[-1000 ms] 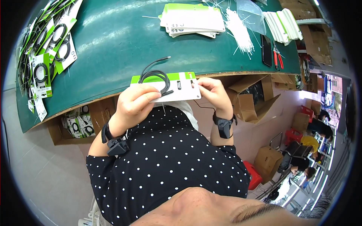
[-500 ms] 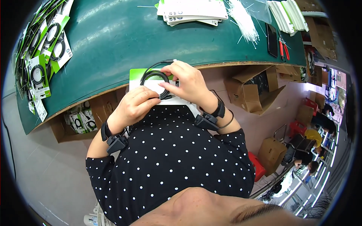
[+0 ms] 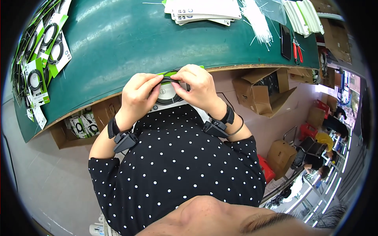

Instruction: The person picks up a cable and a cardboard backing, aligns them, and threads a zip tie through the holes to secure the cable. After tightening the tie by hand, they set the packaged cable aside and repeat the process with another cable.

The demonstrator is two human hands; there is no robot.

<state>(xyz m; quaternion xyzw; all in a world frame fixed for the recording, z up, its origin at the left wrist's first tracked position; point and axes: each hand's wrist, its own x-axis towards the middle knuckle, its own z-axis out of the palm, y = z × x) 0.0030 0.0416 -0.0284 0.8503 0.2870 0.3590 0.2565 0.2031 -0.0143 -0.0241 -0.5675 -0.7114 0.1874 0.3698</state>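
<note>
A coiled black cable lies against a white and green backing card at the table's front edge, close to my body. My left hand pinches the far side of the coil between thumb and fingers. From the other side, my right hand grips the same stretch of cable, its fingertips a short gap from the left ones. Fingers cover parts of the coil and card. Black bands with small dark boxes sit on both my wrists.
Carded cables are heaped at the table's left end. At the back are stacked cards, white cable ties, a phone and red-handled pliers. Open cardboard boxes stand below the edge. People sit far right.
My left hand has moved up and away from me, from the coil's near side to its far side. My right fingers have shifted from the cable's end onto the coil's far side.
</note>
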